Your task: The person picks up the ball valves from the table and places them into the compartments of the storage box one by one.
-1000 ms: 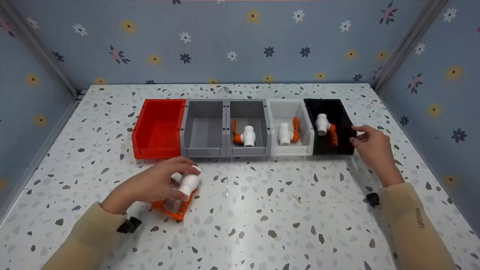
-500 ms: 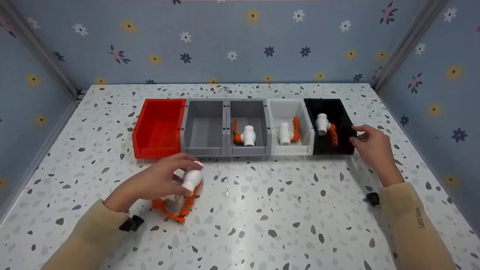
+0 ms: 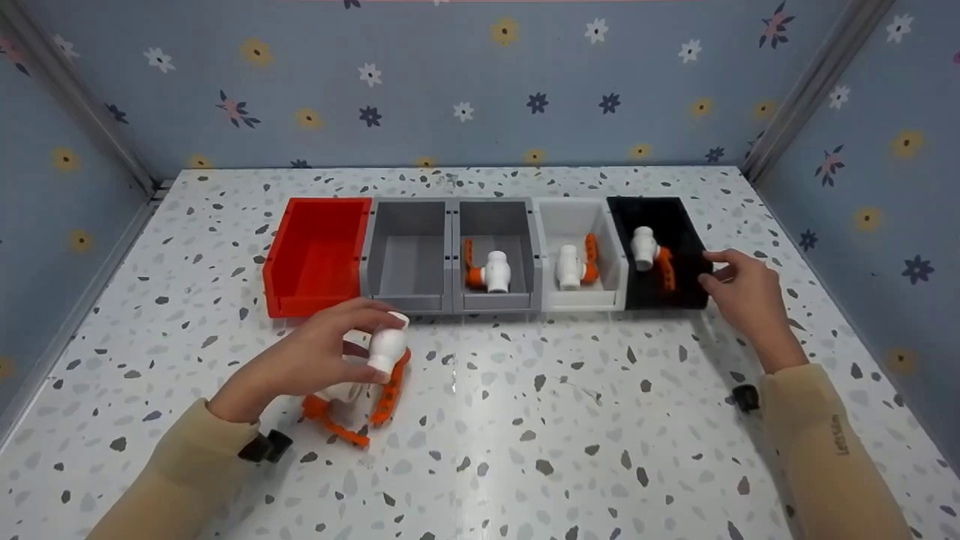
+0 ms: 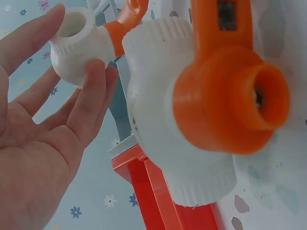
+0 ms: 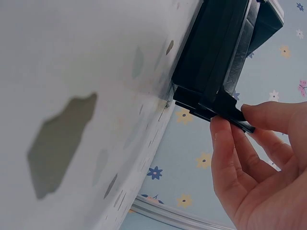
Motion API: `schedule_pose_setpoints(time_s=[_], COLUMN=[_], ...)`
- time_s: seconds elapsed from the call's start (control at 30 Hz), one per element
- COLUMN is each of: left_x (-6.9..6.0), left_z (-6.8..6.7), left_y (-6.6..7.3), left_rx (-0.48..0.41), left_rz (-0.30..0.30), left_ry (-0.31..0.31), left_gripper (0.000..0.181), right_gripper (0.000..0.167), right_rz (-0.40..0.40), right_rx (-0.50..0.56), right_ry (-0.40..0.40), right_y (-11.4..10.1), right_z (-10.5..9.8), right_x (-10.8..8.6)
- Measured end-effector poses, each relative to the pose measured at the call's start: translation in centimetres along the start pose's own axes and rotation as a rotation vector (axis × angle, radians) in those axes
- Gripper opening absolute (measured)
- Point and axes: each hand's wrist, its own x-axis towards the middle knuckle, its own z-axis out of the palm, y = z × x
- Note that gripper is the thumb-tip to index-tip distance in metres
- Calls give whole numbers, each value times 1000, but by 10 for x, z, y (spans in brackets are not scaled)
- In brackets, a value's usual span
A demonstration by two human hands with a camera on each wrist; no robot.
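My left hand (image 3: 307, 360) pinches a white ball valve (image 3: 388, 351) by its two ends, fingers on the far end and thumb on the near one. The valve's orange lever (image 3: 390, 397) points down and toward me. Below the hand a second ball valve (image 4: 158, 105) lies on the table, its white body partly hidden in the head view and its orange lever (image 3: 341, 431) showing. At the right, my right hand (image 3: 750, 300) pinches the side rim of the black bin (image 5: 206, 62) between thumb and fingers. Inside that bin rests another ball valve (image 3: 643, 249).
A red bin (image 3: 319, 307), a grey bin (image 3: 407, 304), a second grey bin (image 3: 497, 302) and a white bin (image 3: 581, 301) stand in a row beside the black one. Ball valves lie in the second grey and the white bin. Patterned walls (image 3: 450, 75) enclose the speckled table.
My left hand has lifted its ball valve up and slightly away, toward the bins, and it has come apart from the valve on the table. My right hand has stayed put.
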Motion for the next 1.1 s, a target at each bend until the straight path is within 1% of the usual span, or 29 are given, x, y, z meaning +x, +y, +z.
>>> schedule_pose_setpoints(time_s=[0.1,0.27,0.5,0.6,0.73,0.87,1.03,1.1], left_x=[0,3,6,8,13,20,30,32], left_z=[0,0,0,-1,-4,-6,-9,-11], left_y=[2,3,1,-1,-1,0,-2,-1], left_rx=[-18,-68,-144,-184,-220,-229,-254,-257], left_rz=[-15,-21,-6,16,35,29,56,50], left_ry=[25,55,99,120,144,171,191,199], left_gripper=[62,61,60,60,60,61,61,61], right_gripper=[41,42,42,42,41,41,40,41], right_rz=[5,22,19,11,4,5,1,2], right_rx=[5,10,14,11,6,10,16,22], right_ry=[-6,-17,-22,-9,13,11,6,0], right_y=[0,0,1,1,0,-1,-1,-1], right_z=[0,0,0,0,1,0,0,0], right_x=[0,1,1,0,0,-1,0,0])
